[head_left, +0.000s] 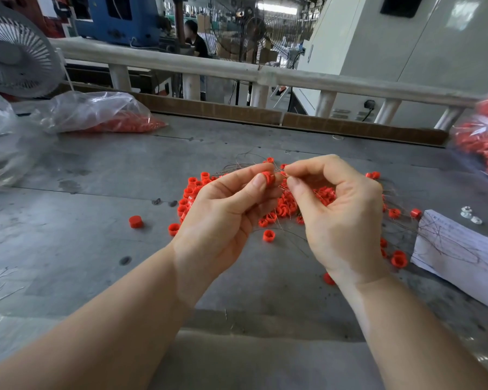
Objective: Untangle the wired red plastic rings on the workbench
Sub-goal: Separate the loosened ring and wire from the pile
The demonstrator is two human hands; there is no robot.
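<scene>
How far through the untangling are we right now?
Done: a few red rings lie loose, like the single ring left of the pile. In hand: the left hand pinches one ring while the right hand pinches a thin wire beside it. Left: most of the pile on the workbench is wired together, so the job looks early.

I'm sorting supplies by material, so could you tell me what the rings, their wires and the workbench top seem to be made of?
Red rings: apparently moulded plastic, uniform colour, slight sheen. Wires: probably thin bare metal, hair-fine, dark, holding springy curves. Workbench: likely sheet metal, dull grey, scuffed, seamed.
</scene>
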